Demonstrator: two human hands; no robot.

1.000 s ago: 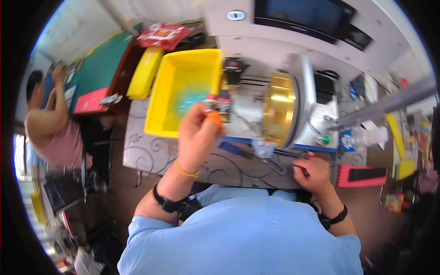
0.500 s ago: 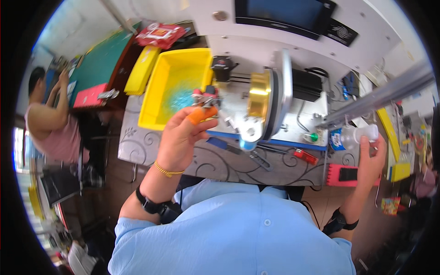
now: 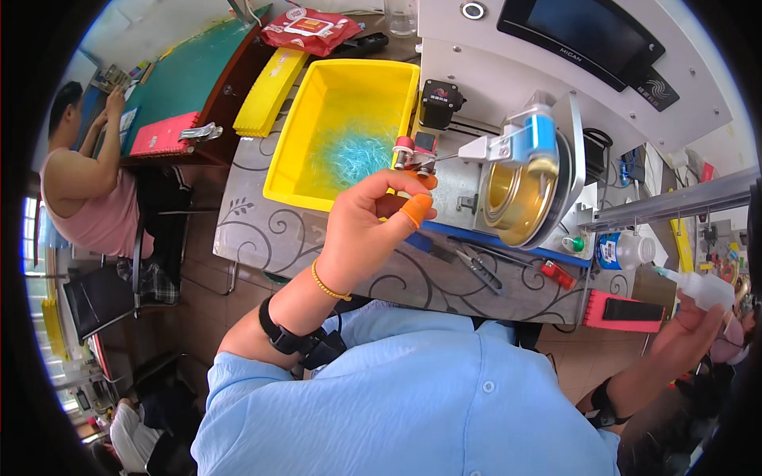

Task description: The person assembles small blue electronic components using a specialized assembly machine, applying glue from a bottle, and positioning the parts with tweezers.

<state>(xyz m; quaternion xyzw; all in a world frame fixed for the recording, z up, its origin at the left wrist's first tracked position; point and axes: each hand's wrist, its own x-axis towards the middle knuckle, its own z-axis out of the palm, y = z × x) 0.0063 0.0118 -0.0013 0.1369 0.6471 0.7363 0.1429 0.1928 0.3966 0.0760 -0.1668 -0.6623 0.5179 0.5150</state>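
Observation:
My left hand (image 3: 373, 226), with orange finger cots on its fingertips, is pinched just below a small metal clamp with red knobs (image 3: 413, 152) on the machine. What lies between those fingertips, if anything, is too small to make out. Beside them, a white-and-blue arm (image 3: 516, 143) reaches across the top of a gold wheel (image 3: 512, 202). Out at the far right, my right hand (image 3: 689, 329) grips a small white squeeze bottle (image 3: 706, 291), its thin nozzle pointing left. A clear bottle with a blue label (image 3: 625, 251) stands close to that nozzle.
A yellow bin (image 3: 278, 178) with blue-green strands (image 3: 357, 155) stands left of the machine. Tweezers (image 3: 480, 272), a red lighter (image 3: 558, 274) and a pink tray with a dark block (image 3: 623, 311) lie near the front edge. A seated person (image 3: 95, 190) works at the left.
The view has turned. My right hand has moved outward and lower with the white bottle, whose nozzle now shows. The machine's white-and-blue arm has swung up from in front of the wheel.

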